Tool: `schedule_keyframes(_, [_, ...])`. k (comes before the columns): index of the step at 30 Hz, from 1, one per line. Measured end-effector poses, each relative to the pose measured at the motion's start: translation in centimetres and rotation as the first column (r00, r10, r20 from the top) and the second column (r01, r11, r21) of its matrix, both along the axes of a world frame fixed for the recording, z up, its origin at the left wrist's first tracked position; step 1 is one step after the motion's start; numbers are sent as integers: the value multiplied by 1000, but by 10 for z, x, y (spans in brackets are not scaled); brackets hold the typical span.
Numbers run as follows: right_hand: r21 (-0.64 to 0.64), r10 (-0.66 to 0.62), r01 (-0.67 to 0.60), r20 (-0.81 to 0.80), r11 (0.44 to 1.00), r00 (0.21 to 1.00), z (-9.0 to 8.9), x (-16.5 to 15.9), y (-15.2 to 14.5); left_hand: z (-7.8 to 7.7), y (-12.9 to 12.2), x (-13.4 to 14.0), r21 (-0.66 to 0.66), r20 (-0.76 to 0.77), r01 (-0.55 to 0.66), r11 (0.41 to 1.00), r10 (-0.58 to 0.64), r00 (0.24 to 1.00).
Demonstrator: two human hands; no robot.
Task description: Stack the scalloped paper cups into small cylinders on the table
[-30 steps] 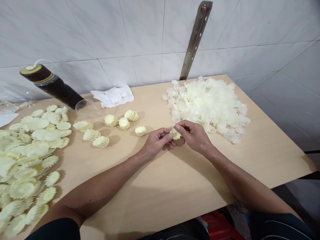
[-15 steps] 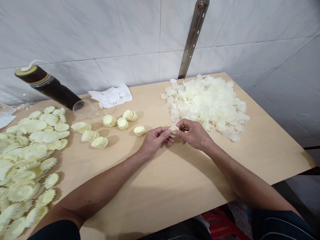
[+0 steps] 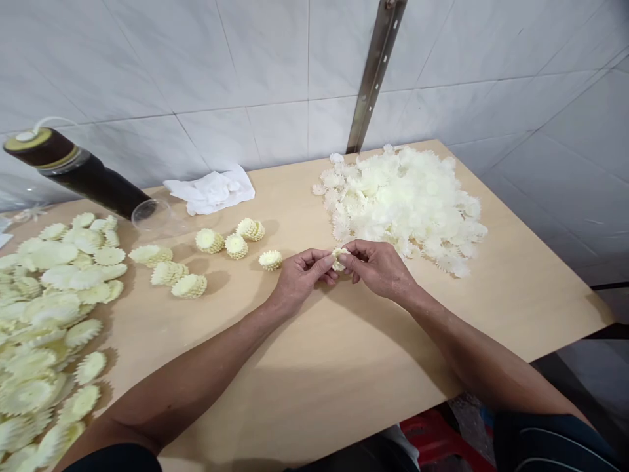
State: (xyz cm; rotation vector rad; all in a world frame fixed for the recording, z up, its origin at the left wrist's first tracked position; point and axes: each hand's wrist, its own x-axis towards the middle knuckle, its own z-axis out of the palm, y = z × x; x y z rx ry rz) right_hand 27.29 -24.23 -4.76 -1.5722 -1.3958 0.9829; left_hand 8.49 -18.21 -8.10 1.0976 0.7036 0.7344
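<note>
A small pale-yellow piece with a toothed edge [image 3: 339, 258] is held between my two hands, above the table [image 3: 295, 387]. My left hand [image 3: 301, 280] pinches its left side between thumb and fingers. On the other side, the thumb and fingers of my right hand [image 3: 379, 267] close on it too; the fingertips cover part of it. Left of my left hand stands a short stack of toothed discs [image 3: 270, 260]. Several similar stacks [image 3: 189, 286] lie farther left. Beyond my right hand spreads a heap of thin, whitish, flower-shaped pieces [image 3: 403, 196].
A large pile of yellowish toothed discs [image 3: 54, 308] covers the table's left side. Along the back are a dark bottle [image 3: 98, 183] with a white loop, a clear plastic cup [image 3: 156, 217] and crumpled white tissue [image 3: 211, 190]. A metal bracket [image 3: 373, 78] runs up the tiled wall.
My right fingers have drawn in and lowered slightly around the toothed piece, which appears turned between the fingertips. The whole view has shifted a little, so the table things sit farther left.
</note>
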Motion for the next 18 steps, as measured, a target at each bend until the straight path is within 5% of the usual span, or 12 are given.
schedule_keyframes(10, [16,41,-41,11,999,999,-14,4,1,-5,-4,3,22,-12,-63,998,64,998])
schedule_keyframes(18, [88,-99,91,85,992,991,-24,4,7,-6,-11,13,61,37,-91,994,89,995])
